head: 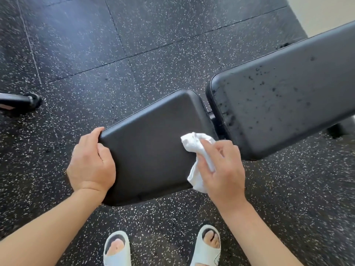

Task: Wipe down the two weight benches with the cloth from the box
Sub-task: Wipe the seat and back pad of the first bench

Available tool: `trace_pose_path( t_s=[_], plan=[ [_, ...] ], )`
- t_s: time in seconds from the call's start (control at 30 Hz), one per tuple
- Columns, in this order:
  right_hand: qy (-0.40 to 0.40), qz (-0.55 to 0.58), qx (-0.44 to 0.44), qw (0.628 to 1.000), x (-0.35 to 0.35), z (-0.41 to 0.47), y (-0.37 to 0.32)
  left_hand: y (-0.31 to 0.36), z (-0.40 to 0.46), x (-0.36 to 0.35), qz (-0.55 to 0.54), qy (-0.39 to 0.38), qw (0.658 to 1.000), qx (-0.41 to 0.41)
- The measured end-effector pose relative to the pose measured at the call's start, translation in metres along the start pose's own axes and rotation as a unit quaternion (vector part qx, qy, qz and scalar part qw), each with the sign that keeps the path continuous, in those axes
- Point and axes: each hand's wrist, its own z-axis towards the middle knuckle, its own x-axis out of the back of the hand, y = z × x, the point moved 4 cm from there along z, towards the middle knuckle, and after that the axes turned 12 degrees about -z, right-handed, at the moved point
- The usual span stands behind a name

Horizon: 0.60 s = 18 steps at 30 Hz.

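Note:
A black weight bench lies across the middle of the view. Its seat pad (151, 148) is nearest me and looks smooth. Its long back pad (284, 93) stretches to the upper right and is speckled with dark droplets and marks. My left hand (92, 162) grips the seat pad's left edge, fingers curled over the rim. My right hand (222, 166) holds a crumpled white cloth (194, 146) and presses it on the seat pad's right side, near the gap between the pads. Only this one bench is in view.
The floor (115, 45) is black rubber tiling with white flecks. A black metal foot of other equipment (25, 100) pokes in at the left edge. My feet in white open-toed slippers (117, 248) stand just in front of the bench. A pale wall (326, 10) shows top right.

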Motion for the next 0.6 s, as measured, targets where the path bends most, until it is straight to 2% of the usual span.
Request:
trace_pose_path(
  t_s=[0.23, 0.33, 0.4, 0.47, 0.53, 0.6],
  plan=[
    [0.010, 0.002, 0.013, 1.000, -0.029, 0.121, -0.038, 0.001, 0.002, 0.000, 0.007, 0.003, 1.000, 0.003],
    [-0.039, -0.070, 0.027, 0.996, -0.048, 0.167, -0.072, 0.002, 0.002, 0.001, 0.008, 0.002, 1.000, 0.004],
    [-0.079, -0.105, 0.070, 0.989, -0.059, 0.167, -0.104, 0.000, 0.002, 0.001, 0.011, -0.002, 1.000, 0.007],
    [-0.098, -0.076, 0.123, 0.985, -0.059, 0.147, -0.136, 0.000, 0.001, 0.001, 0.017, -0.010, 1.000, 0.007],
    [-0.099, -0.025, 0.186, 0.977, -0.056, 0.121, -0.155, 0.000, 0.001, 0.001, 0.017, -0.011, 1.000, 0.005],
    [-0.081, -0.015, 0.243, 0.966, -0.051, 0.113, -0.146, 0.000, 0.002, 0.001, 0.010, -0.008, 1.000, 0.002]
  ],
)
